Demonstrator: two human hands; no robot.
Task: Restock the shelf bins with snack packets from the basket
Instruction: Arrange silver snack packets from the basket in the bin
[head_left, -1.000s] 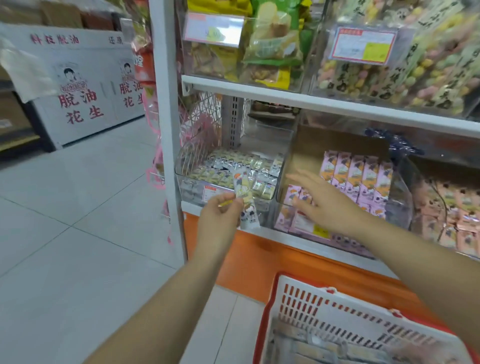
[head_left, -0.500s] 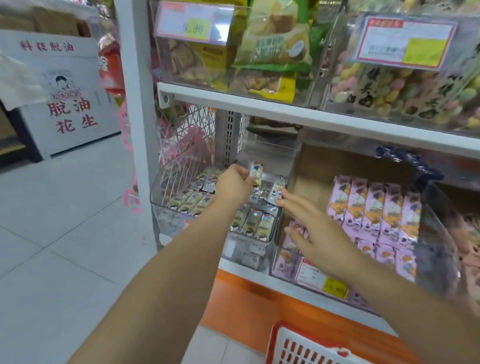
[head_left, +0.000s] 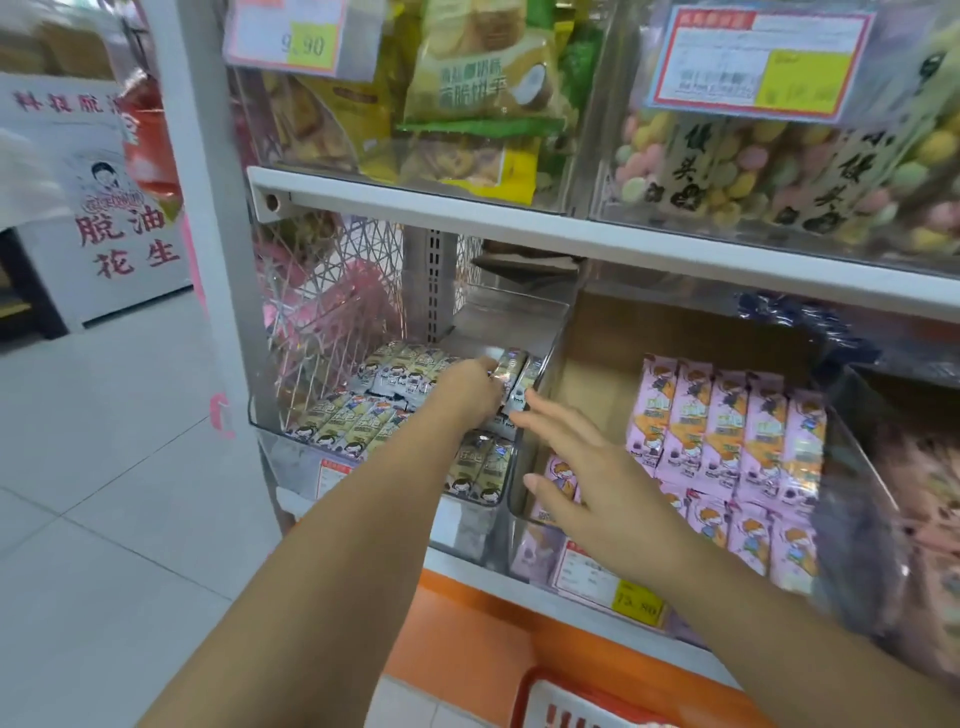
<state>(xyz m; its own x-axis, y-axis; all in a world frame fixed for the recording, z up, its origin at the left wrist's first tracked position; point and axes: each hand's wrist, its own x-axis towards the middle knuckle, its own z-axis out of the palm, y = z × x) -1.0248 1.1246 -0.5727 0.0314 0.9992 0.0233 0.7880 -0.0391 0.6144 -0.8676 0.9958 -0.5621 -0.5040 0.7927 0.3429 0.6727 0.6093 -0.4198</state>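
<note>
My left hand (head_left: 470, 389) reaches deep into the clear left bin (head_left: 291, 457) and grips silver-green snack packets (head_left: 511, 371) at the bin's back right corner. Rows of the same packets (head_left: 358, 421) lie on the bin floor. My right hand (head_left: 587, 467) hovers with fingers spread and straight over the wall between this bin and the neighbouring clear bin of pink packets (head_left: 727, 431). It holds nothing. Only the rim of the red and white basket (head_left: 566, 701) shows at the bottom edge.
A white shelf board (head_left: 571, 234) runs just above the bins, carrying clear boxes of biscuit bags (head_left: 467, 93) and coloured candy (head_left: 779, 171). A white upright post (head_left: 208, 208) stands left of the bin. Grey tiled floor (head_left: 104, 493) lies to the left.
My left hand carried the packets from in front of the bin up and into its back right corner. My right hand followed toward the dividing wall. The view moved closer, hiding most of the basket.
</note>
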